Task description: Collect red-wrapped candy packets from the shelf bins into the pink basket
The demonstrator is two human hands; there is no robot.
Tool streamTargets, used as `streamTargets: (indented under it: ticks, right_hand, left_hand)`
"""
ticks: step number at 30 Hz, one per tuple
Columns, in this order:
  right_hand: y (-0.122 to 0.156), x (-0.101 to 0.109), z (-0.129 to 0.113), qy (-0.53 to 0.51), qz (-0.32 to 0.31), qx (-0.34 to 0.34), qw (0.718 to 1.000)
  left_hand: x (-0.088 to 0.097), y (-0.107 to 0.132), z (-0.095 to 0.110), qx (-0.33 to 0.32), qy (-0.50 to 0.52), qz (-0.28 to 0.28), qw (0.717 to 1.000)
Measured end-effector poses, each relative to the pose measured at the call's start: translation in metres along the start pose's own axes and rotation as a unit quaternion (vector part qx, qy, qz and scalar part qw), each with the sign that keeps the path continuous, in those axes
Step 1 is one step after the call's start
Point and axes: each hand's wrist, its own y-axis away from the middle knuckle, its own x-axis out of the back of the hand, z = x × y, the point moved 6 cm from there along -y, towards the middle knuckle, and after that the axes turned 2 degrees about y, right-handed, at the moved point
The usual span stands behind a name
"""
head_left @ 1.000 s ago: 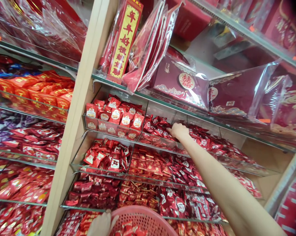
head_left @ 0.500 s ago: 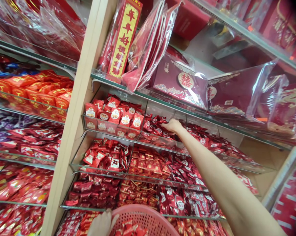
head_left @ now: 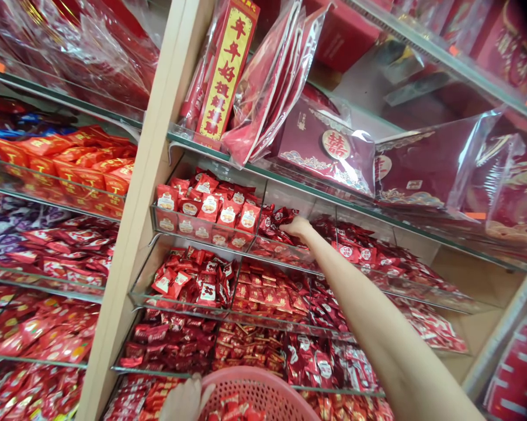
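My right hand (head_left: pixel 298 228) reaches into an upper shelf compartment, its fingers curled down on small dark red candy packets (head_left: pixel 274 217). The fingertips are partly hidden among the packets. At the bottom of the view, my left hand (head_left: pixel 183 400) is closed on the rim of a pink perforated plastic basket (head_left: pixel 263 383), thumb over the edge. Inside the basket lie red wrapped candies (head_left: pixel 235 406). Just left of my right hand, a neighbouring compartment holds brighter red packets with white labels (head_left: pixel 208 204).
Clear dividers and front lips separate the candy compartments (head_left: pixel 270 286). A glass shelf edge (head_left: pixel 298 184) runs above my right hand, carrying purple gift bags (head_left: pixel 325 146) in plastic. A wooden upright (head_left: pixel 134 193) stands left, with more candy shelves (head_left: pixel 62 257) beyond.
My right hand has shifted slightly left and lower within the same compartment, over the dark red packets. My left hand stays on the basket rim. The view has shifted a little.
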Motion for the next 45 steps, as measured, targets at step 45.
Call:
streamTargets:
  ticks: [45]
  right_hand:
    - [0.045,0.027,-0.004,-0.216,-0.14,0.061,0.964]
  left_hand:
    - [0.01,0.002,0.0,-0.01,0.044,0.01,0.999]
